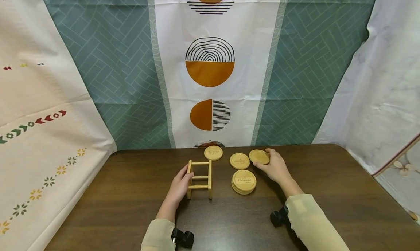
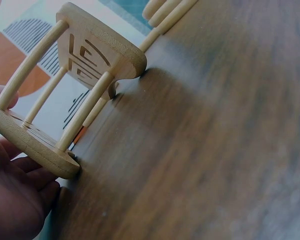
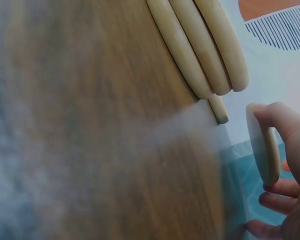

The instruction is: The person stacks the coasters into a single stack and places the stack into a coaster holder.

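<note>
On the table, my left hand (image 1: pixel 178 187) grips the left side panel of a wooden coaster holder (image 1: pixel 210 179). Slots are cut into the holder's panels, and round bars join them in the left wrist view. My right hand (image 1: pixel 275 167) pinches a round bamboo coaster (image 1: pixel 259 156) by its edge, between thumb and fingers. Seen almost edge-on in the right wrist view, this coaster (image 3: pixel 264 145) is tilted. Just left of the right hand are a stack of coasters (image 1: pixel 243 180) and a single coaster (image 1: pixel 239 161). Another coaster (image 1: pixel 213 153) lies behind the holder.
The dark wooden table (image 1: pixel 124 200) ends at the back against a hanging cloth (image 1: pixel 131 79) with a patterned middle strip. More cloths hang at the left (image 1: pixel 49 134) and right (image 1: pixel 377 98) sides. A small black device (image 1: pixel 279 217) sits at each wrist.
</note>
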Motion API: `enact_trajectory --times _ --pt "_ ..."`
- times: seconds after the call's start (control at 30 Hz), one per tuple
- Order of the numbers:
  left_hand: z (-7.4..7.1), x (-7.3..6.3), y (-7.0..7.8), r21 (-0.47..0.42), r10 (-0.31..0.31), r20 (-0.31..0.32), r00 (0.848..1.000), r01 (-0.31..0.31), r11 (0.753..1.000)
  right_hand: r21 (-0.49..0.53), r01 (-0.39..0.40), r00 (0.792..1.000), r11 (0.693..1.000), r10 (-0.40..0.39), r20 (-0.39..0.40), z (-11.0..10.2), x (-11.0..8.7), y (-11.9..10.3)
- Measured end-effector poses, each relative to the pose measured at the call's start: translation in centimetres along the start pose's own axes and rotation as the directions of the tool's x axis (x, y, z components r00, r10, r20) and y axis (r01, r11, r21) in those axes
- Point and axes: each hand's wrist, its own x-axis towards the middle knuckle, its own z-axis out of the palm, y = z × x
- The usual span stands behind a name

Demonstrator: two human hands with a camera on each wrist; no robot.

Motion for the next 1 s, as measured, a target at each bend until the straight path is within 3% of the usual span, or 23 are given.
enact_trajectory --times 0.27,1.0 --pt "0.0 0.0 -0.1 0.012 0.020 0.002 1.000 -0.020 1.000 -0.006 -0.007 1.000 1.000 0.006 -0.013 -0.1 -0.8 0.2" --pt "-0.1 0.0 0.1 -0.007 0.002 -0.001 1.000 -0.002 1.000 0.020 -0.033 0.999 0.999 0.034 -0.036 -0.1 -2.6 -0.2"
